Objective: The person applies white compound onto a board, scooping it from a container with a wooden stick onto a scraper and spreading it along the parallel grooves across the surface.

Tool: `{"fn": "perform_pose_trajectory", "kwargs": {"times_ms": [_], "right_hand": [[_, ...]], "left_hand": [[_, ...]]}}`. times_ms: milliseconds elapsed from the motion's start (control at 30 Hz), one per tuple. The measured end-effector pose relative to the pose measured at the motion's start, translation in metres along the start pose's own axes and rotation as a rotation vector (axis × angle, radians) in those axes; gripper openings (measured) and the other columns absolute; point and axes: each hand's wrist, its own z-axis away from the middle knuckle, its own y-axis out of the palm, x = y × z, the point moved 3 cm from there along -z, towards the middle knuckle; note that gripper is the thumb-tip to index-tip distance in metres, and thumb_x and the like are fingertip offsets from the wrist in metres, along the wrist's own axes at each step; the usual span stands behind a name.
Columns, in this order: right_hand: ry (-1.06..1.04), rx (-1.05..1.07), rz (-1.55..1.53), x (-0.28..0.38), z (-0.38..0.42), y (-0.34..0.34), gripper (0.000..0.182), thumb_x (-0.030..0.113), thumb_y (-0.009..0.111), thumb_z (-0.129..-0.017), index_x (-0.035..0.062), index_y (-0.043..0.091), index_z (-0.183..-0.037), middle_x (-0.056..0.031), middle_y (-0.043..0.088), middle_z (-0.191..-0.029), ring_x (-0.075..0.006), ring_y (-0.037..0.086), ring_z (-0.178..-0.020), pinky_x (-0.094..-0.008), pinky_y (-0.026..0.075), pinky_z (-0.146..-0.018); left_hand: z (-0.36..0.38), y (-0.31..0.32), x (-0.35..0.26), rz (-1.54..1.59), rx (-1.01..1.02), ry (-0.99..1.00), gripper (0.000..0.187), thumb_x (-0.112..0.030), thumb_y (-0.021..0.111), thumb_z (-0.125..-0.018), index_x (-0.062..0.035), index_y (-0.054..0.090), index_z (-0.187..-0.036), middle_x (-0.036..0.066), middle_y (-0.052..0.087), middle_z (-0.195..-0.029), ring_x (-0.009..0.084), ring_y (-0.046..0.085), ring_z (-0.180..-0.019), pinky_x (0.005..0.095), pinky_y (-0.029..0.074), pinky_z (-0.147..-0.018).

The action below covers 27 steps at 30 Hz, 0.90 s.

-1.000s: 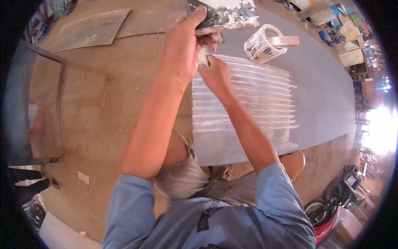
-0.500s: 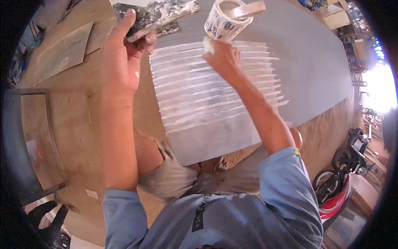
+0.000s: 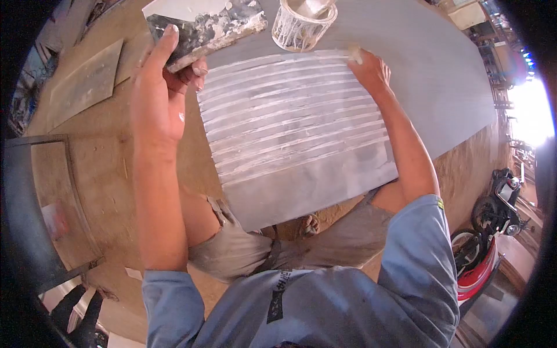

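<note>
My left hand (image 3: pixel 161 95) grips the edge of a flat board smeared with dark and white putty (image 3: pixel 212 32), thumb on top and fingers underneath. Between the fingers of my right hand (image 3: pixel 374 72) is a small pale putty spreader (image 3: pixel 355 54), mostly covered by the hand. Its edge meets the right end of the farthest white stripe. Below both hands lies a large grey panel (image 3: pixel 290 197) with several parallel white putty stripes (image 3: pixel 290 107) across it. A putty-streaked can (image 3: pixel 299 29) stands on the panel between my hands, a whitish flat tool (image 3: pixel 315 7) leaning in it.
Brown ground (image 3: pixel 107 191) surrounds the panel. To the left lie a thin flat sheet (image 3: pixel 87 84) and a dark-framed panel (image 3: pixel 64 197). A red and black motorcycle (image 3: pixel 484 249) stands at the lower right. Shelves with clutter line the far right, beside bright light.
My right hand has moved to the right along the farthest stripe, away from below the can. The left hand still holds the board. The whole view has shifted slightly.
</note>
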Motion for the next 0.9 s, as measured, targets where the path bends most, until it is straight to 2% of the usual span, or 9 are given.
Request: {"fn": "perform_pose_trajectory", "kwargs": {"times_ms": [200,233,267,367,433,500,667,800,900], "right_hand": [[0.11,-0.115,-0.026,-0.126,-0.036,0.007,0.056,0.049,0.067,-0.085,0.0081,0.066,-0.124,-0.014,0.072,-0.111,-0.0338,0.068,-0.104,-0.0485,0.05,-0.09],[0.097,-0.13,-0.024,-0.107,-0.03,-0.012,0.056,0.049,0.067,-0.085,0.0081,0.066,-0.124,-0.014,0.072,-0.111,-0.0338,0.068,-0.104,-0.0485,0.05,-0.09],[0.152,-0.118,-0.216,-0.093,-0.016,-0.029,0.052,0.046,0.067,-0.088,0.0048,0.066,-0.119,-0.0111,0.069,-0.1,-0.027,0.065,-0.09,-0.0424,0.05,-0.08],[0.276,-0.01,-0.986,-0.024,0.024,-0.067,0.043,0.041,0.065,-0.094,0.0023,0.064,-0.112,-0.0002,0.053,-0.079,-0.0103,0.048,-0.067,-0.0283,0.04,-0.059],[0.255,-0.041,-1.416,0.059,0.07,-0.103,0.037,0.038,0.065,-0.096,0.0043,0.063,-0.111,0.0028,0.05,-0.077,-0.0086,0.046,-0.065,-0.0263,0.035,-0.057],[0.104,0.168,-1.57,0.106,0.091,-0.122,0.026,0.031,0.062,-0.098,0.0057,0.064,-0.105,0.0018,0.053,-0.077,-0.0082,0.048,-0.065,-0.0258,0.036,-0.056],[-0.053,0.262,-1.389,0.108,0.066,-0.09,0.025,0.029,0.064,-0.097,0.0048,0.063,-0.103,-0.0002,0.054,-0.08,-0.0089,0.049,-0.065,-0.0262,0.036,-0.055],[0.152,0.193,-1.611,0.106,0.075,-0.049,0.024,0.029,0.067,-0.096,0.0052,0.066,-0.099,0.0009,0.053,-0.075,-0.0079,0.047,-0.062,-0.0248,0.035,-0.054],[0.067,0.232,-1.11,0.126,0.086,0.004,0.03,0.032,0.071,-0.093,0.0019,0.067,-0.099,-0.0021,0.058,-0.073,-0.0168,0.055,-0.064,-0.0322,0.044,-0.059]], "left_hand": [[0.004,-0.004,0.006,0.035,-0.019,0.003,0.023,-0.027,0.064,-0.099,-0.0045,0.063,-0.095,0.008,0.068,-0.078,0.0168,0.064,-0.063,0.0308,0.048,-0.055],[0.006,-0.001,0.013,0.048,-0.002,-0.035,0.023,-0.027,0.063,-0.099,-0.004,0.063,-0.096,0.008,0.068,-0.079,0.0164,0.063,-0.063,0.0306,0.048,-0.055],[0.006,0.004,0.019,0.062,0.015,-0.073,0.023,-0.027,0.062,-0.1,-0.0036,0.062,-0.098,0.008,0.068,-0.079,0.0161,0.063,-0.063,0.0304,0.048,-0.054],[0.01,0.025,0.034,0.083,0.07,-0.225,0.023,-0.026,0.06,-0.101,-0.0029,0.061,-0.099,0.008,0.067,-0.08,0.0157,0.062,-0.062,0.0293,0.047,-0.053],[0.011,0.035,0.046,0.08,0.125,-0.241,0.023,-0.027,0.06,-0.101,-0.004,0.061,-0.099,0.007,0.066,-0.079,0.0156,0.062,-0.062,0.0291,0.047,-0.052],[0.015,0.047,0.049,0.095,0.214,-0.279,0.02,-0.025,0.058,-0.102,-0.0052,0.06,-0.098,0.007,0.064,-0.075,0.0155,0.061,-0.061,0.0286,0.046,-0.05],[0.002,0.027,0.043,0.2,0.259,-0.258,0.021,-0.026,0.059,-0.101,-0.0053,0.06,-0.097,0.007,0.064,-0.074,0.0158,0.06,-0.06,0.0283,0.046,-0.05],[-0.015,-0.002,0.016,0.301,0.132,-0.166,0.022,-0.026,0.062,-0.1,-0.004,0.061,-0.097,0.008,0.065,-0.079,0.0167,0.06,-0.062,0.0286,0.044,-0.05],[-0.021,-0.016,0.006,0.291,0.147,-0.011,0.023,-0.026,0.064,-0.099,-0.0029,0.061,-0.099,0.008,0.066,-0.084,0.0174,0.06,-0.068,0.0301,0.045,-0.056]]}}
